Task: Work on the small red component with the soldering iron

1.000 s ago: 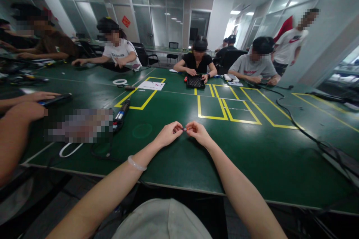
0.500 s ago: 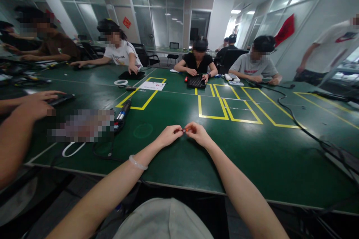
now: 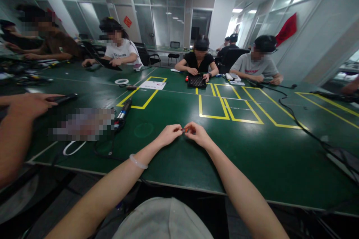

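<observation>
Table (image 3: 174, 106) centre: passable | left: tubular tool (image 3: 122, 113) | right: black cable (image 3: 320, 142), apparently tangled near edge

Smooth, glossy tabletop (image 3: 258, 153); orange piece (image 3: 185, 130), perhaps plastic.

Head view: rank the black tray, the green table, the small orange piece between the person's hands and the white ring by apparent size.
1. Green table
2. Black tray
3. White ring
4. Small orange piece, partly hidden by the right hand
</observation>
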A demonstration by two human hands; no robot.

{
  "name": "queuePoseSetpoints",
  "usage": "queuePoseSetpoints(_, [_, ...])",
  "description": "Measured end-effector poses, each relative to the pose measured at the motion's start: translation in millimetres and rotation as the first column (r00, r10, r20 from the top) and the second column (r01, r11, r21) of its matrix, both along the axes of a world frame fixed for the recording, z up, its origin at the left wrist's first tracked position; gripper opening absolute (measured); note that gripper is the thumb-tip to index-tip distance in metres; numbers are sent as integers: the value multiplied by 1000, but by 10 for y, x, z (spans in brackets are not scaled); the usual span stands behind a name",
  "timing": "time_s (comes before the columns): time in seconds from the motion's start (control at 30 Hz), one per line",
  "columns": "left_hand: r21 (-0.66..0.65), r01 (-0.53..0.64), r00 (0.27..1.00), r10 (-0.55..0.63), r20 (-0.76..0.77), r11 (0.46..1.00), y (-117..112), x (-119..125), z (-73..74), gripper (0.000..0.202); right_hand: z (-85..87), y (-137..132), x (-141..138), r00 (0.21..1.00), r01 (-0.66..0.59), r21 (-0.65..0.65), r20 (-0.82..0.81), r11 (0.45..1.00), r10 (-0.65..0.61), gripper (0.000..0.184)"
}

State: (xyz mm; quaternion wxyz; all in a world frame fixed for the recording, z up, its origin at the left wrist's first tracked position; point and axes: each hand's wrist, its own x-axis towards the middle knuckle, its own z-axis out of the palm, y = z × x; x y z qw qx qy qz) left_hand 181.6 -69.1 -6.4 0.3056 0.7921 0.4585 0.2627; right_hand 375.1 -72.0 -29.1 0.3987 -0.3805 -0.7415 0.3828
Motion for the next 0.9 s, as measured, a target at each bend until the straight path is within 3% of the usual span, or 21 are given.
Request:
queuePoseSetpoints(0.2, [5, -3, 999, 3, -52, 1000, -57, -43, 102, 25, -14, -2, -7, 999, 32, -35, -33, 999, -33, 18])
queuePoseSetpoints(0.3, [139, -109, 989, 121, -83, 984, -92, -248, 221, 30, -46, 20, -13, 995, 22, -122, -97, 992, -34, 24])
queuePoseSetpoints(0.4, [277, -244, 941, 296, -163, 929, -118, -659, 312, 34, -85, 45, -22, 990, 12, -167, -134, 986, -35, 29])
queuePoseSetpoints(0.53, [379, -388, 800, 511, -314, 840, -180, -1391, 320, 37, -110, 65, -21, 992, 35, -164, -115, 986, -54, 28])
queuePoseSetpoints(0.67, [440, -512, 569, 675, -470, 738, -340, -1969, 278, 45, -75, 51, -20, 974, 21, -260, -212, 965, -78, 31])
queuePoseSetpoints(0.77, [358, -627, 418, 687, -595, 692, -462, -2165, 270, 52, -27, 23, -27, 936, -38, -396, -335, 917, -106, 35])
queuePoseSetpoints(0.9, [194, -704, 369, 585, -722, 683, -481, -2196, 280, 67, -2, 14, -26, 876, -88, -505, -450, 858, -174, 34])
